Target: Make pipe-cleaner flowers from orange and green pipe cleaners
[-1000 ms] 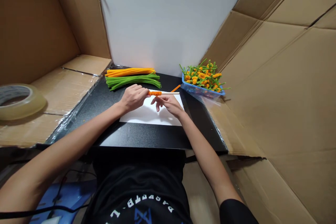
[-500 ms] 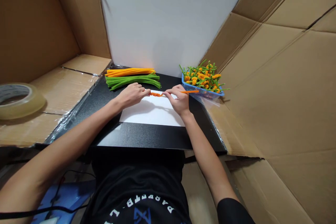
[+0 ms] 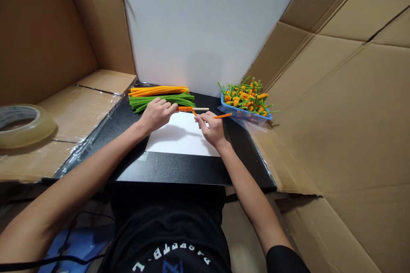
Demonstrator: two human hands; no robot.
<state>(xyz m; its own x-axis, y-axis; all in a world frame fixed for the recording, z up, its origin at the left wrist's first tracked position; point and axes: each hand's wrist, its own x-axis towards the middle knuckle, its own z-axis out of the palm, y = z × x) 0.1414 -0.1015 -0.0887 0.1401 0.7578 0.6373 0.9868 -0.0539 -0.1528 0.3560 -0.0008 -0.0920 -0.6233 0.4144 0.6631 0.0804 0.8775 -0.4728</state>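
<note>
My left hand [image 3: 159, 114] is closed on the left end of a thin pale stick [image 3: 201, 109], held level above a white sheet [image 3: 179, 138]. An orange pipe cleaner [image 3: 223, 115] is wound in tight coils around the stick beside my left fingers. Its loose end runs down from the coil into my right hand [image 3: 211, 128], which pinches it and lets the tail stick out to the right. The stick's bare right end shows above my right fingers. What lies inside my left fist is hidden.
Bundles of orange pipe cleaners [image 3: 156, 90] and green pipe cleaners [image 3: 153, 101] lie at the back left. A blue basket [image 3: 245, 113] of small orange flowers with green stems [image 3: 246, 94] stands back right. Cardboard walls flank the black table [image 3: 179, 168]; a tape roll [image 3: 38, 130] lies left.
My right hand has moved down and left, drawing the orange strand below the stick. The stick's bare right end now shows. My left hand has shifted slightly left.
</note>
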